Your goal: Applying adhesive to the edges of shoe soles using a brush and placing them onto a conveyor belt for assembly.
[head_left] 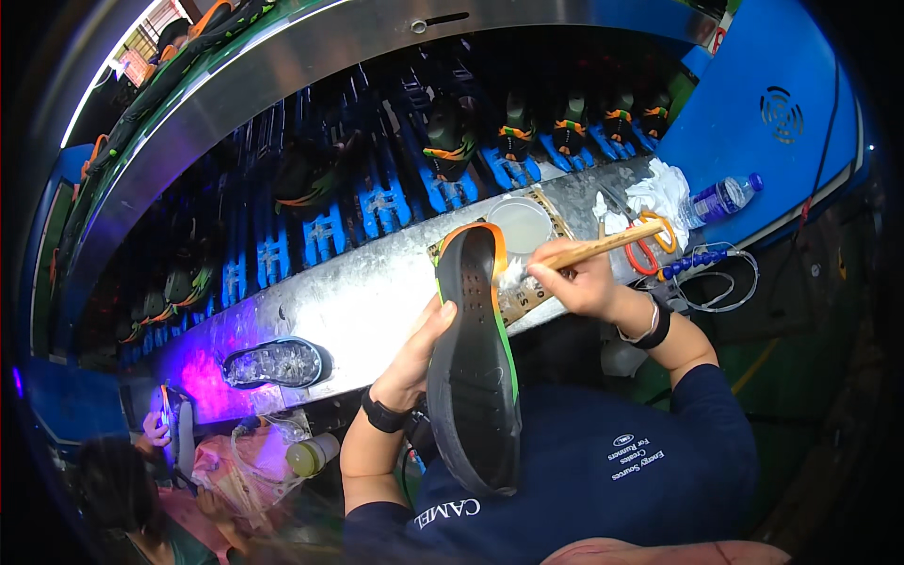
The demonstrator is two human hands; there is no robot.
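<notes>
My left hand (411,350) grips a long black shoe sole (476,377) by its left edge, thumb on the near face. The sole stands nearly upright in view, with an orange rim at its top and a green line along its right side. A wooden-handled brush (603,247) is pinched in my right hand (582,282). Its white bristles (511,274) are at the sole's upper right edge; whether they touch it I cannot tell. Just behind them sits a round tub (520,222) of pale liquid on a printed cardboard piece (523,299).
Another sole (273,364) lies on the metal bench (348,292). Scissors (643,256), crumpled white tissue (662,191), a bottle (723,200) and a blue coiled hose (692,264) crowd the right end. Blue racks (381,202) with shoes stand behind. A co-worker's hand (155,430) holds a shoe, lower left.
</notes>
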